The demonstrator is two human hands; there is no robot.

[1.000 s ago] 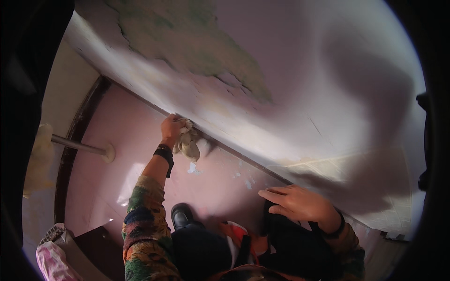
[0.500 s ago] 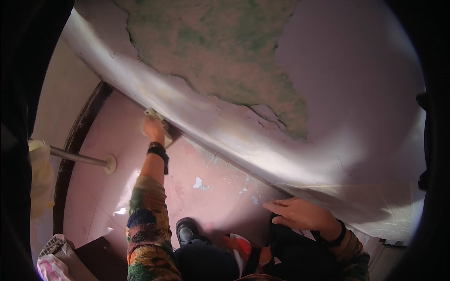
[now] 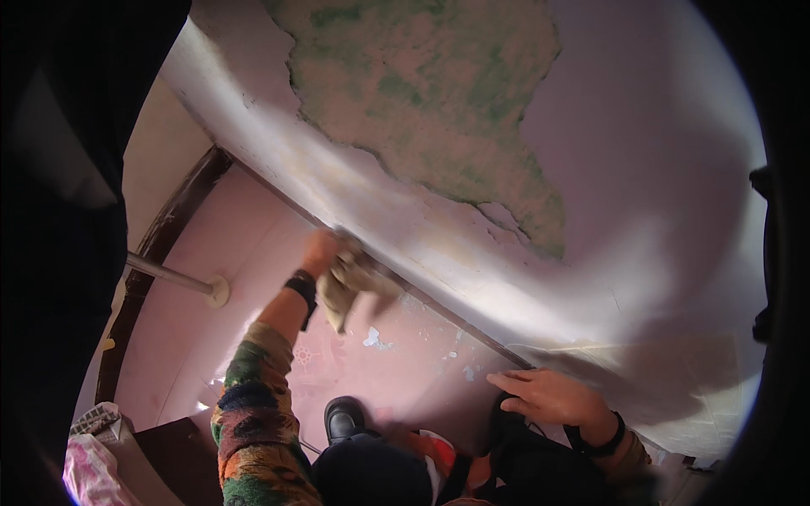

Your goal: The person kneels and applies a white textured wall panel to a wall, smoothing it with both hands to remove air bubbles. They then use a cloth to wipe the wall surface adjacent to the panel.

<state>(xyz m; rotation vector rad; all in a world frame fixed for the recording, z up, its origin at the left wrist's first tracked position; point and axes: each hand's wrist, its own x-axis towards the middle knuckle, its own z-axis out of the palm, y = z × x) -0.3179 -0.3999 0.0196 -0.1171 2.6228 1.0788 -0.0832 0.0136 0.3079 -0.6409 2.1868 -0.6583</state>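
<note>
My left hand [image 3: 319,251] is closed around a beige cloth [image 3: 339,291], slightly blurred by motion. A loose end of the cloth hangs over the pink floor [image 3: 261,244], and its other side is close to the dark strip [image 3: 291,201] along the foot of the wall. On the lower right, my right hand [image 3: 557,396] has its fingers stretched out over my dark-trousered knee [image 3: 515,430], with nothing in it. Whether the hand presses on the knee I cannot tell. Pale flakes [image 3: 375,339] lie scattered on the floor between my hands.
The white wall [image 3: 641,211] has a large peeled patch [image 3: 422,93] showing green and brown. A metal pole [image 3: 173,275] with a round base stands at left. Near the lower left are a pink-and-white cloth or bag [image 3: 89,468] and a dark brown box-like thing [image 3: 181,455]. My black shoe [image 3: 343,417] is on the floor.
My left hand and the cloth have moved right and nearer to me along the wall's foot. More of the cloth now hangs loose. My right hand stays over the knee.
</note>
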